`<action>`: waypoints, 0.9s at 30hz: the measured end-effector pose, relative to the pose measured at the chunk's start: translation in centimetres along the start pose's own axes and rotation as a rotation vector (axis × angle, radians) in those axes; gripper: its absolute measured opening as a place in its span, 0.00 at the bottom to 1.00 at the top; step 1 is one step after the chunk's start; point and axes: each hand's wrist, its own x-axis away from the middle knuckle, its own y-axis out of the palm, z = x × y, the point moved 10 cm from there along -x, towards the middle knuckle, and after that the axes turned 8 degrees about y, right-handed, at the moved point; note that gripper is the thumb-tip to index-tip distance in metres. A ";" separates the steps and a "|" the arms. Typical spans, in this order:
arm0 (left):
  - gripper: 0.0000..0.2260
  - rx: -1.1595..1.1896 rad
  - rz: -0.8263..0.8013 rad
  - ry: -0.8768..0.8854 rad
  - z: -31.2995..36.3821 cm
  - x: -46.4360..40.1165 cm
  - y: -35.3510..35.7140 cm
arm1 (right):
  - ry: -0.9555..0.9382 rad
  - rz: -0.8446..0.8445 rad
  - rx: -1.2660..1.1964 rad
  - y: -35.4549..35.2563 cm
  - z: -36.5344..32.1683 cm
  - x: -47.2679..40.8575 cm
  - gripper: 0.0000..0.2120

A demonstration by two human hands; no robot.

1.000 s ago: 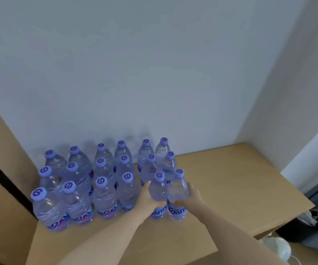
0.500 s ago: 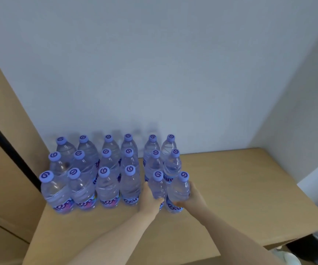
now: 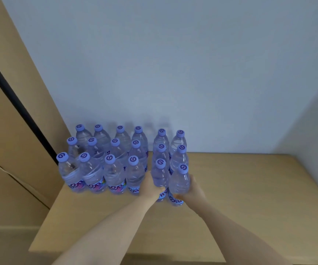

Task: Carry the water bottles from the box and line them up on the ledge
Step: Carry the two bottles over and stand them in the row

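Hands on front pair: we see left hand (image 3: 150, 186) gripping one bottle (image 3: 160, 175), right hand (image 3: 193, 188) gripping its neighbour (image 3: 180, 180), both upright on the ledge (image 3: 230, 188).

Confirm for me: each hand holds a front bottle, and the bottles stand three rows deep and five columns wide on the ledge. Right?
Not quite: the head view shows six columns, not five. The rest holds: the left hand and right hand each hold a front bottle, and the bottles stand three rows deep on the ledge.
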 end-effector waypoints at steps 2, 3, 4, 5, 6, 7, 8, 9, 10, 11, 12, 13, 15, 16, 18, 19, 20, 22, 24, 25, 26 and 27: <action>0.15 0.013 0.014 -0.007 -0.3 -0.1 0.0 | -0.001 0.017 0.000 -0.2 0.1 -0.2 0.19; 0.18 0.018 0.019 -0.018 -0.7 -0.1 0.1 | 0.001 0.031 0.003 -0.3 0.1 -0.2 0.21; 0.22 0.016 0.028 -0.030 -1.0 0.1 0.1 | 0.003 0.043 0.002 -0.5 0.2 -0.2 0.22; 0.24 0.011 0.042 -0.036 -1.3 0.2 0.1 | 0.004 0.052 -0.001 -0.5 0.3 -0.2 0.22; 0.25 0.007 0.056 -0.038 -1.6 0.4 0.0 | 0.007 0.057 -0.006 -0.5 0.4 -0.2 0.23; 0.26 0.007 0.067 -0.037 -1.8 0.6 0.1 | 0.007 0.058 -0.013 -0.5 0.5 -0.2 0.23; 0.27 0.010 0.073 -0.034 -1.9 0.7 0.1 | 0.001 0.055 -0.017 -0.4 0.4 -0.2 0.23; 0.28 0.016 0.074 -0.032 -2.0 0.7 0.1 | -0.006 0.049 -0.017 -0.4 0.3 -0.2 0.22; 0.28 0.021 0.075 -0.033 -2.1 0.6 0.1 | -0.011 0.042 -0.017 -0.3 0.2 -0.2 0.22; 0.27 0.025 0.077 -0.030 -2.2 0.6 0.1 | -0.014 0.036 -0.021 -0.3 0.1 -0.2 0.22; 0.26 0.028 0.079 -0.027 -2.2 0.5 0.1 | -0.017 0.029 -0.028 -0.3 0.0 -0.2 0.22; 0.25 0.032 0.080 -0.023 -2.2 0.5 0.1 | -0.017 0.025 -0.033 -0.4 0.0 -0.2 0.22; 0.25 0.041 0.083 -0.020 -2.2 0.5 0.1 | -0.017 0.018 -0.036 -0.5 -0.2 -0.2 0.21; 0.25 0.046 0.083 -0.020 -2.2 0.4 0.1 | -0.023 0.013 -0.038 -0.6 -0.3 -0.2 0.20; 0.25 0.051 0.078 -0.018 -2.1 0.4 0.2 | -0.031 -0.001 -0.050 -0.5 -0.3 -0.3 0.19; 0.25 0.054 0.075 -0.015 -2.0 0.4 0.3 | -0.029 -0.008 -0.056 -0.4 -0.2 -0.3 0.20; 0.25 0.059 0.071 -0.013 -1.9 0.4 0.3 | -0.025 -0.015 -0.062 -0.3 0.0 -0.3 0.22; 0.23 0.081 0.067 -0.010 -1.7 0.5 0.3 | -0.015 -0.023 -0.076 -0.2 0.3 -0.4 0.24; 0.20 0.106 0.076 0.008 -1.5 0.7 0.2 | -0.012 -0.023 -0.088 -0.2 0.3 -0.4 0.24; 0.20 0.114 0.078 0.016 -1.4 0.9 0.1 | -0.012 -0.022 -0.092 -0.3 0.3 -0.4 0.24; 0.20 0.119 0.076 0.016 -1.4 1.0 0.1 | -0.015 -0.021 -0.095 -0.4 0.2 -0.4 0.24; 0.20 0.123 0.072 0.012 -1.4 1.0 0.1 | -0.020 -0.023 -0.096 -0.4 0.2 -0.5 0.24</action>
